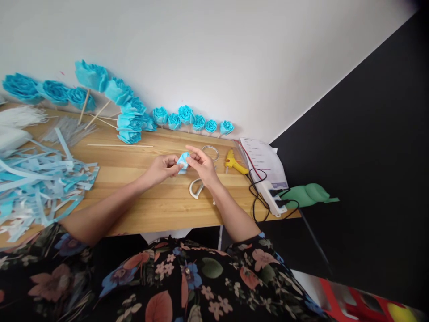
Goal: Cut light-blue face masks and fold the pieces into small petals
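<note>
Between my two hands is a small piece of blue crepe paper (183,162) with a whitish patch, held above the wooden table. My left hand (164,167) pinches its left side between thumb and fingers. On the other side my right hand (202,164) grips it with the thumb, while the index finger points outward. Under and beside my right hand lie white-handled scissors (195,190), partly hidden by the hand and wrist. A round ring (211,153) rests just behind that hand. To its right is a yellow glue gun (234,162).
Blue paper flowers (130,118) on sticks lean along the wall. Paper strips (43,183) heap at the left, near a thin wooden stick (120,145). At the right are a power strip (273,199) with black cables, printed sheets (263,158) and a green object (310,195).
</note>
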`<state>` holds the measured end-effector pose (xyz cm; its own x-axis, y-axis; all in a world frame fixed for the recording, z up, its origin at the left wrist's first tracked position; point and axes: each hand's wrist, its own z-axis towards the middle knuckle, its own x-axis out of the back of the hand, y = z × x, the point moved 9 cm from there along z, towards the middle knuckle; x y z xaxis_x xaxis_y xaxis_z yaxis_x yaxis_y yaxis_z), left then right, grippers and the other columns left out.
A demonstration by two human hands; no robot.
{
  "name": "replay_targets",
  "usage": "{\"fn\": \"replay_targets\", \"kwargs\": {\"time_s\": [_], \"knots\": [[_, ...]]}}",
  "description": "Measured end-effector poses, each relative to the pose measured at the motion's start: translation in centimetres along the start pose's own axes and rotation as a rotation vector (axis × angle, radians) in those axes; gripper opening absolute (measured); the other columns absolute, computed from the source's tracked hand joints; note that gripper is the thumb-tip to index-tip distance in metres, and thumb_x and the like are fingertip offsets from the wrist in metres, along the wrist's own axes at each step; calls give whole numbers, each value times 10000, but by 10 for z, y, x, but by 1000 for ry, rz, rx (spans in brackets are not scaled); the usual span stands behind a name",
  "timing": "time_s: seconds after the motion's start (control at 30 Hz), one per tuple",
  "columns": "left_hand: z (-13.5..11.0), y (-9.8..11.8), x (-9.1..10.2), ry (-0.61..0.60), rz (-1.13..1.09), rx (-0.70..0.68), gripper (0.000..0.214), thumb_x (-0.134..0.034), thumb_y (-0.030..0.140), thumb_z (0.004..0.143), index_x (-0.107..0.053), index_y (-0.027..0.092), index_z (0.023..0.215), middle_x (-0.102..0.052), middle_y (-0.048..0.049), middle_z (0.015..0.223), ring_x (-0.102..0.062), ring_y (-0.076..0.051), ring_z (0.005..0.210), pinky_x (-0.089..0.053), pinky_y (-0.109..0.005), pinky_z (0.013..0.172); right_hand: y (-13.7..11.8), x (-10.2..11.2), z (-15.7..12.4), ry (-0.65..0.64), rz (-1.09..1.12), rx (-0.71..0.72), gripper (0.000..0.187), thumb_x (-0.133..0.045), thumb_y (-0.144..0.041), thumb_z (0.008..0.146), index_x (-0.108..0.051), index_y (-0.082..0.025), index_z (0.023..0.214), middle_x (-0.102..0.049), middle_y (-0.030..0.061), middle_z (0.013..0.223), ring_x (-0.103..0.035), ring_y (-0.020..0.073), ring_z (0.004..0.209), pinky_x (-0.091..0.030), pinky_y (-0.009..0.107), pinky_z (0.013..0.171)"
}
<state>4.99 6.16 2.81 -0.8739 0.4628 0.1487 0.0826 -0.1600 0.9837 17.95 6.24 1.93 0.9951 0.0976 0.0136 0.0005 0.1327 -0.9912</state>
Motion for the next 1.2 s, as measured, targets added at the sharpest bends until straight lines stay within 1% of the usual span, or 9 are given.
{"fn": "replay_targets", "kwargs": {"time_s": [0.1,0.17,0.3,0.47,0.63,0.8,1.0,1.1,1.2], "knots": [[1,-3,-1,-8,3,-4,300,-669,422,766,-521,185,657,-500,40,527,-430,-81,487,-326,-206,480,-2,2,0,4,-3,7,530,-673,-568,823,-662,-244,1243,-610,0,810,-578,142,748,-533,297,765],[1,-7,-2,-19,12,5,303,-667,432,767,-529,184,660,-487,41,521,-416,-81,478,-313,-209,475,-2,1,-1,-15,12,15,516,-640,-559,852,-652,-250,1265,-611,4,830,-580,143,776,-530,296,783],[0,-6,-10,-81,9,-3,335,-661,428,779,-487,189,622,-440,54,514,-361,-68,468,-284,-209,470,0,-2,0,-45,6,36,589,-747,-485,761,-642,-236,1284,-607,-10,833,-559,125,766,-494,263,737],[-1,-4,-11,-92,-1,10,302,-667,416,775,-512,187,653,-444,57,521,-369,-70,473,-278,-205,469,-3,7,1,57,-40,49,490,-689,-477,804,-673,-214,1217,-589,-18,763,-550,124,731,-483,271,711],[-1,-8,-10,-89,-3,22,314,-671,438,773,-523,184,662,-455,53,514,-374,-71,469,-280,-203,468,-4,6,2,29,24,32,502,-729,-453,764,-678,-218,1204,-629,-18,779,-570,128,737,-495,274,734],[-1,-8,-10,-88,-6,18,333,-679,450,778,-524,184,652,-460,51,514,-383,-70,470,-294,-204,470,-1,4,2,14,5,16,519,-730,-445,760,-668,-225,1226,-626,-16,810,-581,129,766,-496,269,736],[-1,-8,-4,-36,-31,17,324,-685,484,788,-606,170,773,-535,29,555,-461,-88,497,-355,-210,484,-4,3,1,4,38,31,560,-765,-439,737,-662,-243,1252,-618,-25,826,-559,111,743,-492,249,724],[2,-6,4,23,-39,0,346,-690,502,790,-606,168,757,-565,15,570,-487,-93,514,-381,-211,496,-5,1,0,-24,37,23,567,-767,-427,745,-653,-252,1272,-621,-21,849,-566,114,758,-502,255,744],[4,-6,16,113,-55,-15,374,-700,526,774,-600,168,730,-565,14,573,-492,-96,518,-395,-215,502,-1,-4,-1,-94,17,-6,559,-740,-423,781,-632,-262,1305,-625,-15,847,-579,127,764,-514,271,742]]}}
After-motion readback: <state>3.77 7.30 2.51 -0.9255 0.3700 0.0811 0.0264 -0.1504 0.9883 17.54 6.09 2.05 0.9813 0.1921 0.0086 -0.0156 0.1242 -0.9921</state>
